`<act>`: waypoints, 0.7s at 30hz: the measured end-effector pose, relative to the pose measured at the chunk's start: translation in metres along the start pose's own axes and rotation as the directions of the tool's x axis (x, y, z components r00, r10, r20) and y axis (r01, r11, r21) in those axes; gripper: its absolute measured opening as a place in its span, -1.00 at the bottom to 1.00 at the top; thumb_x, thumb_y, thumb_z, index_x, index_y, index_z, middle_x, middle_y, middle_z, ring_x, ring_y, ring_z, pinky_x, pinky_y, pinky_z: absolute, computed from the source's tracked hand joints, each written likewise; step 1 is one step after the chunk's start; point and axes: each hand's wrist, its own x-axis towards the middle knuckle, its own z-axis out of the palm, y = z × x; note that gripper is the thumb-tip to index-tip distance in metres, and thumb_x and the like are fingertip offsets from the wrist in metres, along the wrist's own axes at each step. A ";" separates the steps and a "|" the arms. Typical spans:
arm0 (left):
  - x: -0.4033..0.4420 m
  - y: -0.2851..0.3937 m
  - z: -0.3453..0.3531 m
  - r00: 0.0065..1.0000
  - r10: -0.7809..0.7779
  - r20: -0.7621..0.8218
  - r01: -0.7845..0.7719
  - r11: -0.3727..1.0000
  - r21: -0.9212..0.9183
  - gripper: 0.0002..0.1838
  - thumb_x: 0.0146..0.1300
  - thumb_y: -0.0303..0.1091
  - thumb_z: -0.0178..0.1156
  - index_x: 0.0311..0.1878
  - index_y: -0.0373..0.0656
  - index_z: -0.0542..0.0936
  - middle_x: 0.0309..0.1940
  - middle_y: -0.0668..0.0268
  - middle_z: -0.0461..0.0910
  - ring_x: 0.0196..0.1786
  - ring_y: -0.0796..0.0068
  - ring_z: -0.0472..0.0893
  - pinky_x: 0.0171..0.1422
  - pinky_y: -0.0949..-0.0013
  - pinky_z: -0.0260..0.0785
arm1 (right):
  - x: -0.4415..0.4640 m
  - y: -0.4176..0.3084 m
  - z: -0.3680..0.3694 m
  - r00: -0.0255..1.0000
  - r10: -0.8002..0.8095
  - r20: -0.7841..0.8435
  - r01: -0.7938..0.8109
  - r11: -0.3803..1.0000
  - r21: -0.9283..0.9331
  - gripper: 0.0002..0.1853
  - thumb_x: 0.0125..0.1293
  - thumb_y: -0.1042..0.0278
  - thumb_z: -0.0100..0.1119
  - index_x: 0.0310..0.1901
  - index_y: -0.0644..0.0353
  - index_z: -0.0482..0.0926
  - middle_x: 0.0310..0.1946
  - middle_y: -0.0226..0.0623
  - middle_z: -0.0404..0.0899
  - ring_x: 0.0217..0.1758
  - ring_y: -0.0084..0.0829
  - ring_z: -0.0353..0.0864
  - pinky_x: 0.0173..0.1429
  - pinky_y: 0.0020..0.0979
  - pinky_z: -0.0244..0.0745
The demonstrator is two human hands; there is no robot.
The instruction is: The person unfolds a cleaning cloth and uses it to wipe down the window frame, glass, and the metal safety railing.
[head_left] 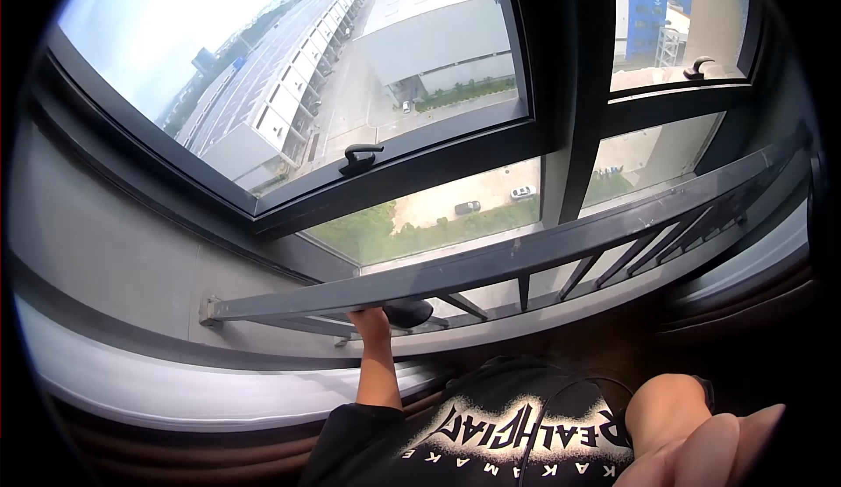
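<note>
My left hand (pixel 371 319) reaches forward to the underside of a dark grey metal railing (pixel 517 253). Its fingers are hidden by the top bar, so I cannot tell whether they grip it. Right beside that hand is a black, rounded object (pixel 409 314), partly covered by the bar; its kind is unclear. My right hand (pixel 714 452) is raised close to the camera at the lower right, its visible fingers stretched out side by side, with nothing seen in them. A window handle (pixel 360 159) sits on the frame beyond the railing.
Large dark-framed windows (pixel 394 185) stand behind the railing, with a second handle (pixel 698 68) at upper right. White folded fabric (pixel 201 395) lies low on the left, and more white material (pixel 749 264) shows at right. Buildings and parked cars are outside, far below.
</note>
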 end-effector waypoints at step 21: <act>-0.005 0.029 0.002 0.999 -0.045 0.003 0.045 0.997 -0.062 -0.87 0.18 -0.50 0.18 -0.19 -0.25 0.51 -0.27 0.36 0.54 -0.23 0.53 0.51 -0.08 0.46 0.38 | 0.006 0.048 -0.119 0.904 0.326 0.275 0.223 0.187 -0.957 -0.80 0.11 0.28 0.20 -0.34 0.25 0.56 -0.37 -0.21 0.55 -0.35 -0.24 0.47 -0.30 -0.32 0.40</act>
